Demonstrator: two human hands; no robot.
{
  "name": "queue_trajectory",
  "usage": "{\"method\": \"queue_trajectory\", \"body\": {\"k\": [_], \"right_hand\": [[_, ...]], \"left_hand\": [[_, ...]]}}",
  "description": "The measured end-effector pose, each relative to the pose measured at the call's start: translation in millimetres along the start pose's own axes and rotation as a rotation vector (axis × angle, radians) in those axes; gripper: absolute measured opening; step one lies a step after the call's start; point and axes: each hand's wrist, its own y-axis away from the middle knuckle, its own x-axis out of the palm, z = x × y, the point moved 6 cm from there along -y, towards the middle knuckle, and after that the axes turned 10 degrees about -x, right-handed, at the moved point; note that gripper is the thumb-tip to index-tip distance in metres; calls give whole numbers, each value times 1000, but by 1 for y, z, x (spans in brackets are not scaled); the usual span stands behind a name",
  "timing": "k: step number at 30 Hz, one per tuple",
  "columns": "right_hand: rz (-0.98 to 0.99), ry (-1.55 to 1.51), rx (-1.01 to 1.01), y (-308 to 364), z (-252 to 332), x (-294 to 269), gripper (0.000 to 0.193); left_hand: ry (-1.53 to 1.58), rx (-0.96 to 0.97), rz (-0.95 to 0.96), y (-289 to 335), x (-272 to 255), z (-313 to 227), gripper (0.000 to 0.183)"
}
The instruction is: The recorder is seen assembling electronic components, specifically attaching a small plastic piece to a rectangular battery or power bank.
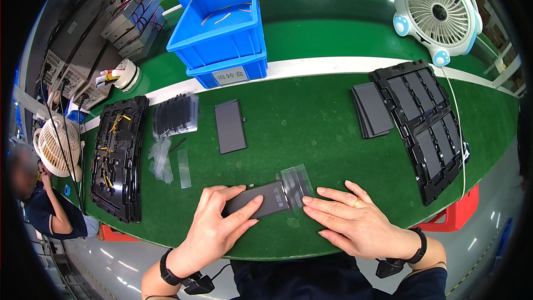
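Note:
A flat dark grey battery (267, 202) lies on the green mat close to me, its right end covered by a piece of clear film (298, 183). My left hand (214, 219) grips the battery from the left, thumb on its top face and fingers along its far edge. With fingers spread and stretched out, my right hand (352, 219) touches the right edge of the film with its fingertips. Another grey battery (230, 128) rests farther off. To its left are a pile of dark strips in clear film (175, 115) and loose clear strips (184, 169).
A black tray (114, 175) with yellow pieces stands left. On the right, stacked grey batteries (372, 112) touch a black tray (407, 128) holding more. Stacked blue bins (225, 39) and a white fan (438, 11) stand behind. Another person (53, 211) sits far left.

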Motion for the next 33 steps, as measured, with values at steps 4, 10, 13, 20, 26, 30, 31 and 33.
{"method": "queue_trajectory", "body": {"k": [4, 10, 13, 20, 26, 30, 31, 33], "right_hand": [[0, 4, 2, 0, 0, 0, 45], [3, -4, 4, 0, 1, 0, 45], [5, 2, 5, 0, 1, 0, 45], [3, 4, 4, -1, 0, 0, 45], [8, 8, 1, 0, 1, 0, 46], [21, 2, 10, 0, 0, 2, 46], [20, 0, 10, 0, 0, 2, 46], [15, -1, 5, 0, 1, 2, 46]], "left_hand": [[-8, 10, -8, 0, 0, -1, 52], [-5, 2, -8, 1, -1, -1, 51], [-7, 7, 3, 1, -1, 0, 51], [-13, 5, 29, 1, 1, 2, 51], [-25, 1, 63, 0, -1, -1, 51], [-28, 2, 72, 0, -1, -1, 51], [-29, 4, 77, -1, -2, -2, 51], [-33, 5, 80, -1, -3, -3, 51]]}}
